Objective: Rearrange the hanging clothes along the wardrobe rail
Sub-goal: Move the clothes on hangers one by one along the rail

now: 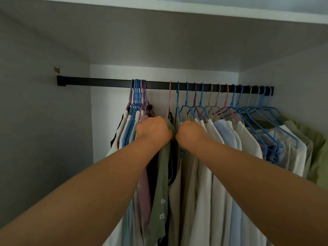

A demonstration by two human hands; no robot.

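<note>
Left hand (153, 130) curled on olive garment (162, 167); right hand (190, 133) fisted among cream shirts (211, 174), grip apparently closed; black rail (110, 83) above

Black wardrobe rail (110, 83), fixed between the left and right walls below a white shelf (195, 9). A tight bunch of hangers (138, 93), blue, purple and pink, hangs left of centre. Spaced hangers (230, 96) run to the right end; all carry clothes (221, 139).
</note>
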